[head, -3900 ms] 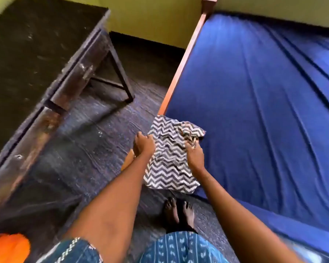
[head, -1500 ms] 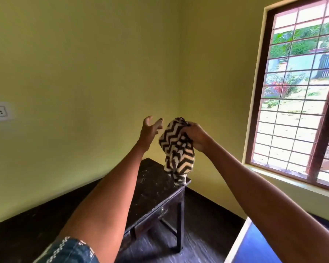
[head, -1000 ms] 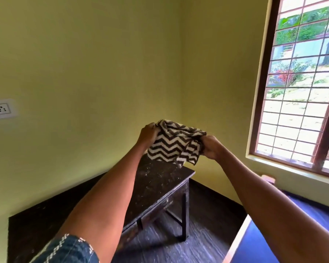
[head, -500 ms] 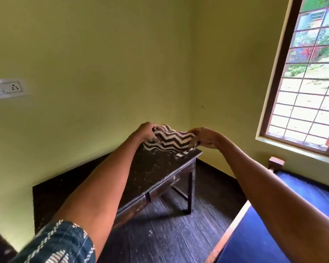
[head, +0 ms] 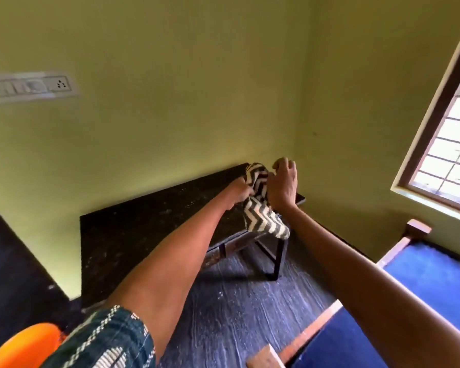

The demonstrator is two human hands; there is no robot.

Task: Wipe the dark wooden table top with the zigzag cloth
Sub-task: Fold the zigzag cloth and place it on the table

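Both arms are stretched out over the far right end of the table (head: 144,229), and the cloth (head: 260,208) is bunched up between the hands. The left hand (head: 239,191) is clenched on the cloth's upper edge, knuckles tight. The right hand (head: 282,184) is pressed against the cloth from the other side, fingers (head: 284,164) curled loosely above it; whether it truly grips the fabric cannot be told from here. The cloth's lower part hangs down in front of the table's right corner, zigzag stripes plain to see, and whether it touches the top is unclear. The dark table top shows pale specks across it. To the right sits a bed (head: 422,288) with a blue sheet, a window (head: 452,160) above it, a switch plate (head: 29,85) on the yellow wall at left, something orange (head: 24,346) at the bottom left corner.
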